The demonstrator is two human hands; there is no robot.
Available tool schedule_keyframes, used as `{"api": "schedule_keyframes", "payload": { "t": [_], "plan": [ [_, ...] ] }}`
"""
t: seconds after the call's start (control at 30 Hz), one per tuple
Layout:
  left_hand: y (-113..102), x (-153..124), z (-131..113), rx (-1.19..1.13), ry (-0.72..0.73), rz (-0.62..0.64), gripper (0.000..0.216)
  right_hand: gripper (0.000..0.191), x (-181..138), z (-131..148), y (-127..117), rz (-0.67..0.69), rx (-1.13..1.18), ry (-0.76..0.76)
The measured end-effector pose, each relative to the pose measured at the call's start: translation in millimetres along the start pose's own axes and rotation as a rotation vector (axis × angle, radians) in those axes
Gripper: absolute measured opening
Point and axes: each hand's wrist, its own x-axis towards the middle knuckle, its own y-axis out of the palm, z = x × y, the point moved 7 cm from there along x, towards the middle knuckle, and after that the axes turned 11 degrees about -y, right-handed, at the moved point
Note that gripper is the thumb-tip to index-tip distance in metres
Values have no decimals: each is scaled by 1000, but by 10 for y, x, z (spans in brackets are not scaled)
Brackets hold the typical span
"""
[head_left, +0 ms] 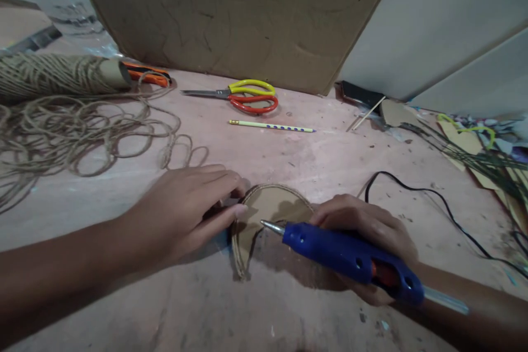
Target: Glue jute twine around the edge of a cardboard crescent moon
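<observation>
A crescent-shaped piece of cardboard (270, 203) lies in front of me, with jute twine (236, 250) running along its outer edge. My left hand (190, 203) pinches its left side between thumb and fingers. In my right hand (365, 225) is a blue hot glue gun (325, 250), its metal nozzle pointing left over the crescent's inner side. A clear glue stick (445, 301) sticks out of the gun's back end. The right fingertips are close to the crescent's right end, and the gun partly hides them.
Scissors (251, 96) with yellow and red handles and a pencil (272, 126) lie beyond the crescent. At left are a roll of twine (61, 74) and loose coils. A cardboard sheet (231, 16) stands at the back. A black cord (437, 206) crosses the right side, near green stems (474, 154).
</observation>
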Motion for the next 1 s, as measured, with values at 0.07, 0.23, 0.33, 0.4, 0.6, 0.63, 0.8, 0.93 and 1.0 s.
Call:
{"api": "schedule_keyframes", "payload": {
  "t": [0.07, 0.23, 0.33, 0.4, 0.6, 0.63, 0.8, 0.93, 1.0],
  "plan": [
    [5, -17, -11, -7, 1, -5, 23, 21, 45, 4, -22, 59, 20, -46],
    [68, -26, -16, 19, 15, -9, 35, 27, 130, 71, 28, 126, -5, -132],
    [92, -5, -39, 23, 77, -5, 39, 32, 149, 136, 80, 123, -116, -160],
    [90, 11, -56, 27, 123, -18, 39, 23, 142, 163, 128, 140, -154, -172],
    [90, 26, -71, 15, 140, 46, 44, 15, 38, 92, 171, 58, -87, -138],
    [87, 20, -76, 17, 133, 62, 42, 18, 21, 76, 174, 52, -77, -129],
    [58, -6, -110, -1, 109, 114, 45, 29, 31, 99, 168, 98, -117, -161],
    [30, -4, -163, -11, 172, 87, 51, 33, 53, 119, 190, 136, -124, -168],
    [25, 5, -184, -1, 199, 69, 53, 35, 51, 130, 180, 87, -139, -180]
  ]
}}
